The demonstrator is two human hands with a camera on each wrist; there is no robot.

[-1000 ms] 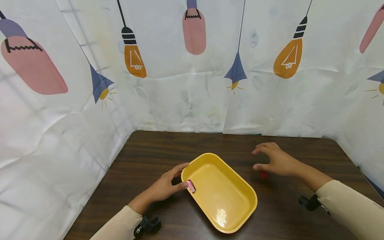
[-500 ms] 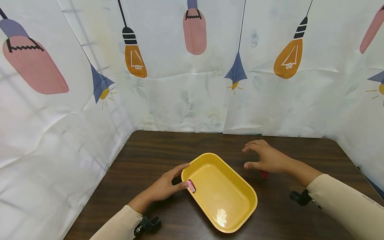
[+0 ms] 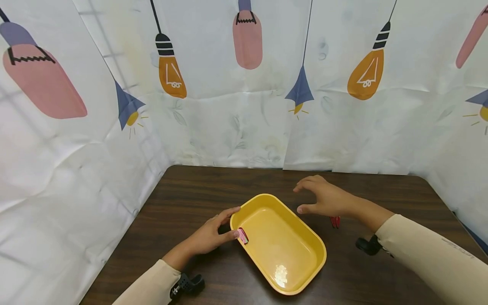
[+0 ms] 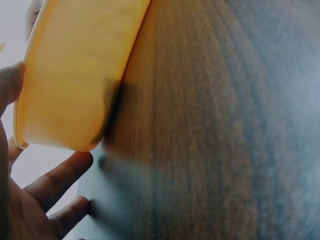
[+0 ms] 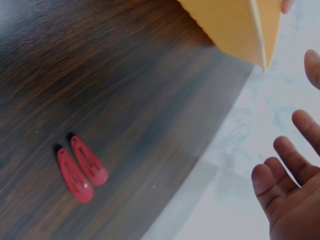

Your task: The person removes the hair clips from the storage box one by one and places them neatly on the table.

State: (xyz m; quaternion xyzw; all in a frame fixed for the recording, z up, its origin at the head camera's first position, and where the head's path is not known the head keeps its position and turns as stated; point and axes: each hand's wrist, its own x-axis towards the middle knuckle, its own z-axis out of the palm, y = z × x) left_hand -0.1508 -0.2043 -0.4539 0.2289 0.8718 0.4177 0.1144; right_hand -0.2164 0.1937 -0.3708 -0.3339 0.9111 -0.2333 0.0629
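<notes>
Behind the dark wooden table (image 3: 211,186) we see a white cloth (image 3: 228,123) printed with lamps. Near the middle of the table lies a yellow tray (image 3: 284,241); our left hand (image 3: 206,237) holds its left corner, thumb at a small pink piece (image 3: 242,236). Our right hand (image 3: 325,198) hovers beyond its far right side, fingers spread wide, near two red clips (image 5: 88,159).
</notes>
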